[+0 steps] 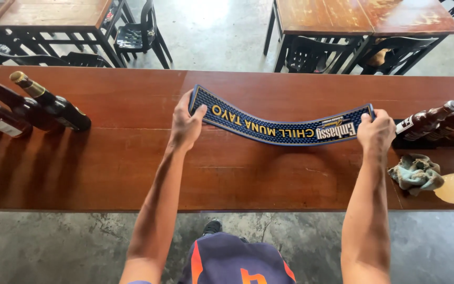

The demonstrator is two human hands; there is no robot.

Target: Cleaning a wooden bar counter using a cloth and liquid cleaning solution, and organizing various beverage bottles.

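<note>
We've got the blue bar mat (279, 126) pinched at both ends, left hand (186, 126) & right hand (375, 132), long axis running left-right across the counter (106, 163).

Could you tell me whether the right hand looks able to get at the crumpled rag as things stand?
Probably yes: the rag lies uncovered just beside the right hand, though that hand now grips the mat.
</note>
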